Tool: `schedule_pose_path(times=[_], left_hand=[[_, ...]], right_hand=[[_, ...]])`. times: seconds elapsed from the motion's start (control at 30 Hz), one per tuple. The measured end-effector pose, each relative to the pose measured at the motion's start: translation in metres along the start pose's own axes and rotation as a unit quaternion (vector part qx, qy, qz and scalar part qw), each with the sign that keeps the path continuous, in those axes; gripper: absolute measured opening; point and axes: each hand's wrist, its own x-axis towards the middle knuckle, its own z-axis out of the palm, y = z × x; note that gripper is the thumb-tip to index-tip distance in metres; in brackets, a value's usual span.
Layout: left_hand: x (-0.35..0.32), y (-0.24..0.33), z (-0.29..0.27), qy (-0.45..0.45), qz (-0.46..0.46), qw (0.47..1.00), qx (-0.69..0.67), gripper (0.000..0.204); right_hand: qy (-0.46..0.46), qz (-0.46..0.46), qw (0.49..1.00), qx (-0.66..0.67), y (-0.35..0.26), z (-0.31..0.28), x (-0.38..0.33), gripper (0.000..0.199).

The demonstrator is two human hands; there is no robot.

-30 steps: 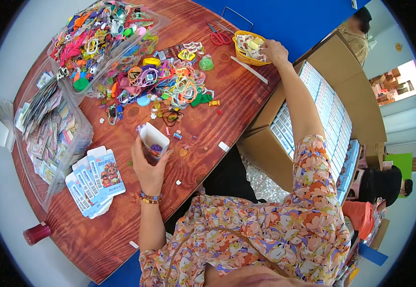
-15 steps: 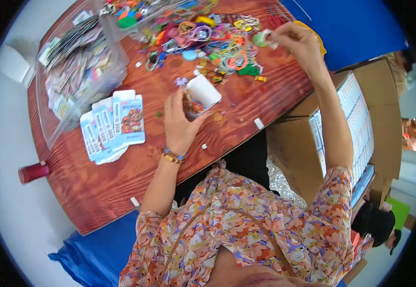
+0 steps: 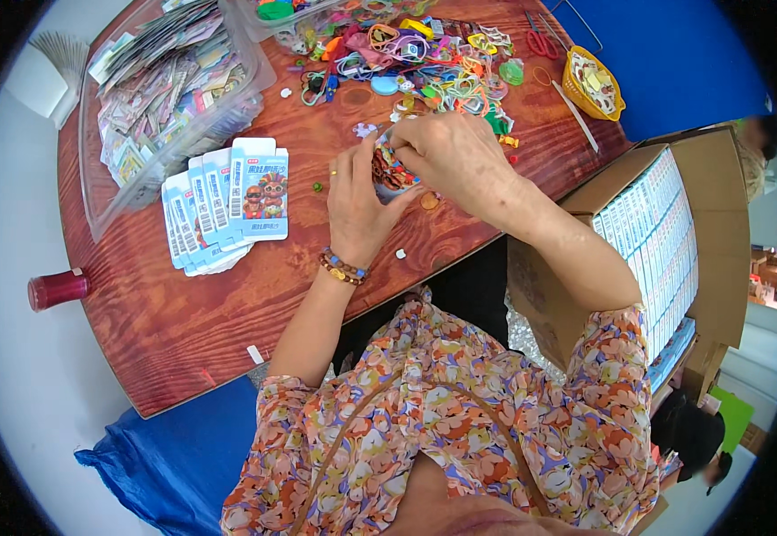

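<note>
My left hand (image 3: 357,192) is wrapped round a small printed cardboard box (image 3: 391,172), tilted over the table, with its colourful picture side showing. My right hand (image 3: 446,161) reaches across to the box's upper end, fingers bent and pressed together; whatever they pinch is hidden behind the knuckles. Left of my left hand lies a fanned stack of flat light-blue cartons (image 3: 260,192). Just beyond both hands spreads a heap of small colourful trinkets (image 3: 406,62), with loops, rings and plastic bits among them.
A clear plastic bin (image 3: 93,201) full of cards stands far left. Red scissors (image 3: 541,42) and a yellow basket (image 3: 621,105) lie at the far right. A red cylinder (image 3: 58,290) is by the left edge. An open cardboard box (image 3: 576,210) of packed cartons stands right of the table.
My right hand has come back from beside the yellow basket, carrying a small whitish thing, to the box in my left hand. The box's white flap is now covered by my right hand.
</note>
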Motion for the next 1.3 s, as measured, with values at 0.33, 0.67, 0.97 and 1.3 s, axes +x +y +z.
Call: schedule_pose_path(times=[0.33,0.67,0.97,1.3], left_hand=[[0.001,0.001,0.003,-0.002,-0.019,1.0,-0.02,0.091],[0.002,-0.001,-0.001,0.009,-0.078,0.996,-0.04,0.087],[-0.006,0.003,0.007,0.0,-0.086,0.996,-0.013,0.082],[-0.003,0.008,0.002,-0.104,-0.12,0.915,-0.371,0.055]], right_hand=[[0.035,-0.001,0.993,0.117,0.004,-0.007,-0.016,0.017],[0.196,0.034,0.964,0.174,0.0,-0.003,-0.049,0.018],[0.261,0.07,0.945,0.187,-0.021,0.074,-0.069,0.038],[0.161,0.109,0.861,0.47,0.028,0.042,-0.088,0.022]])
